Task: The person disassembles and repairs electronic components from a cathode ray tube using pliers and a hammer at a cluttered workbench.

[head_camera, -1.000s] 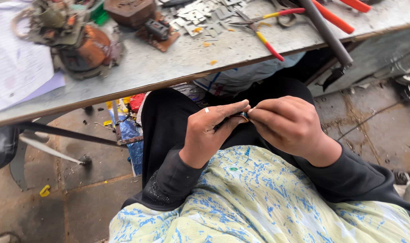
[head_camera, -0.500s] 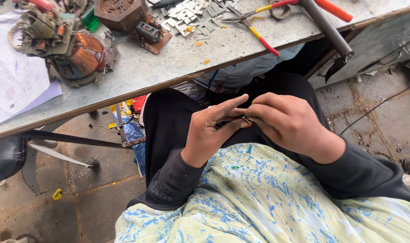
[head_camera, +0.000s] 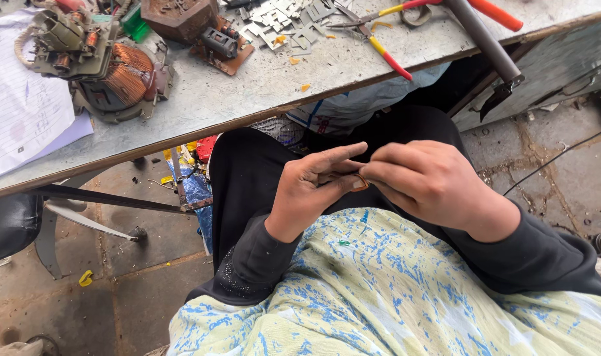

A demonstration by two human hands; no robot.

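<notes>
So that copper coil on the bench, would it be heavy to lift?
Probably heavy for its size: the coil shows dense copper winding in a metal frame. Likely stiff, not floppy. It lies tilted beside papers, so a push might rock it.

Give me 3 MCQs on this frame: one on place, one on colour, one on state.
1. Where is the copper-wound coil?
A. on the table's left part
B. on the floor
C. in the lap

2. What colour are the handles of the pliers?
A. green and black
B. all blue
C. red and yellow

3. How are the hands placed?
A. flat on the table
B. together over the lap, pinching a small piece
C. hanging at the sides

Answers: 1 A, the coil lies on the table beside the paper sheet. 2 C, red grips with yellow ends. 3 B, the left hand and right hand meet at a small copper-coloured piece.
</notes>
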